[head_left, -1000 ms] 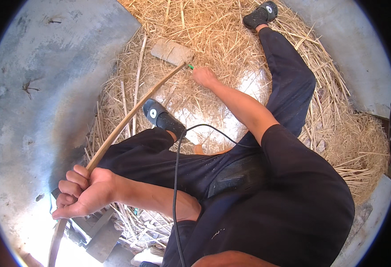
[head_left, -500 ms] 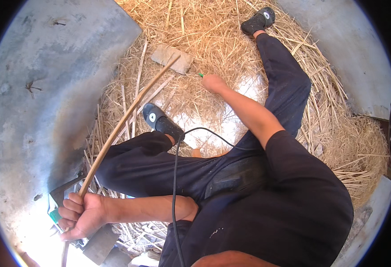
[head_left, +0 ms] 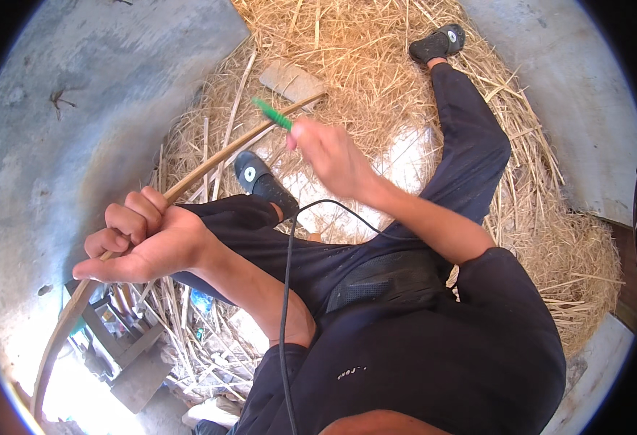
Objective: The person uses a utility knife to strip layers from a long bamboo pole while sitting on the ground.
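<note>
My left hand point(head_left: 141, 239) is closed around a long, thin, bent cane strip point(head_left: 217, 161) that runs from the lower left edge up across the straw toward a flat grey stone point(head_left: 291, 80). My right hand point(head_left: 333, 156) is raised over the straw and pinches a small green-handled tool point(head_left: 273, 114), its tip close to the far part of the strip. I sit on a heap of dry straw point(head_left: 376, 65) in dark trousers, my near black sandal point(head_left: 262, 181) just past the left hand and the far sandal point(head_left: 438, 42) stretched out.
Grey concrete floor point(head_left: 79, 94) surrounds the straw on the left and upper right. A black cable point(head_left: 287, 290) hangs down over my lap. Small tools and wooden pieces point(head_left: 115, 326) lie at the lower left beside loose straw.
My left hand has risen and moved up toward my knee with the cane strip. My right hand has lifted off the straw, bringing the green tool up and toward me.
</note>
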Demonstrator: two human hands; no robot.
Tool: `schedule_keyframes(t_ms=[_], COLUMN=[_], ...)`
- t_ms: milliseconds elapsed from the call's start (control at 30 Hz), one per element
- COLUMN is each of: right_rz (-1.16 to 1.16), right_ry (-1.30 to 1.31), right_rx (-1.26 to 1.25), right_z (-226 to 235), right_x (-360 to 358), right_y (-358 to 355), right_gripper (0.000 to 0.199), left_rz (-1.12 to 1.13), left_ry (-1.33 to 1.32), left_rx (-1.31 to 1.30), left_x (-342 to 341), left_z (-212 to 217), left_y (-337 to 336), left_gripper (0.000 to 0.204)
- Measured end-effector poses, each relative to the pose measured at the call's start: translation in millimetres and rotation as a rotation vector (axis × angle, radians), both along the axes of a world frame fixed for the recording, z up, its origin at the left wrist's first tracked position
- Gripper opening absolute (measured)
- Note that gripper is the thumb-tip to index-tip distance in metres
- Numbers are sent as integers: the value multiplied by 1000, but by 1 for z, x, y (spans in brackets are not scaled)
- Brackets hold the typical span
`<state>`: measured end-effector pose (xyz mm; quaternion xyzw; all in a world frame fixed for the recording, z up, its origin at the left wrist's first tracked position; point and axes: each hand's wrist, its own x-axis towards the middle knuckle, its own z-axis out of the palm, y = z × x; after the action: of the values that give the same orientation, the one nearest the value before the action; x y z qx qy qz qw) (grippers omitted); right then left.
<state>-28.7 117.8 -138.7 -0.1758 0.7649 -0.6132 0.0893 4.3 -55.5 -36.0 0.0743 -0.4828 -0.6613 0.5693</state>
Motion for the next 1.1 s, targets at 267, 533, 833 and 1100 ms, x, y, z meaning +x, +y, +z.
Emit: schedule_keyframes(t_ms=[267,533,833,1100], right_rz=[123,17,-2,4], right_ry=[-84,-28,83,73], right_rx=[306,364,265,238], right_z=[9,1,15,30], right_x=[43,55,63,59], right_y=[12,16,27,41], right_gripper=[29,24,29,28], left_rz=[-3,-72,-39,-47], left_ry=[74,96,69,96], left_rx=[58,-14,-31,-20], left_x=[4,6,7,9], left_z=[0,3,5,5], left_y=[12,39,57,58], left_gripper=[64,63,62,62])
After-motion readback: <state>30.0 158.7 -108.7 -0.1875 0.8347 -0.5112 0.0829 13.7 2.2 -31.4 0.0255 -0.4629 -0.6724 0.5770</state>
